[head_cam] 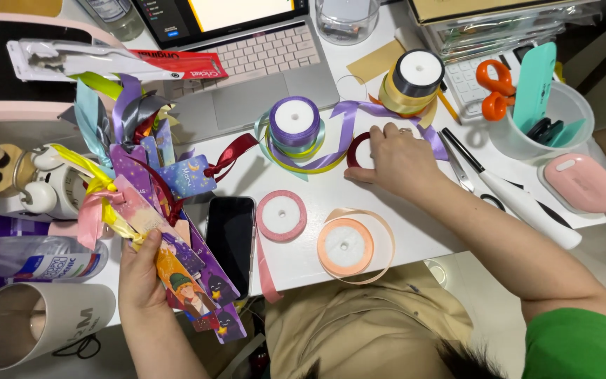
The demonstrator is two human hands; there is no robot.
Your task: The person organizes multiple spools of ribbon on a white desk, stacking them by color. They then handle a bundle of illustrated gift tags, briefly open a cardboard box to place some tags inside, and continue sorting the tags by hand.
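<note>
From my remote view, the right hand (395, 160) covers most of the dark red ribbon spool (356, 149); only its left arc shows. The left hand (139, 277) hides the lower ends of the bookmarks (177, 245) in its grip. The laptop (247, 63) is cut off by the top edge, the metal cup (33, 326) by the bottom-left corner. The scissors (471, 179) lie partly under the white tool (527, 207).

The person wears a short green sleeve (583, 344) on the right arm, a thin ring (405, 130) on the right hand (395, 160), and both forearms are bare.
</note>
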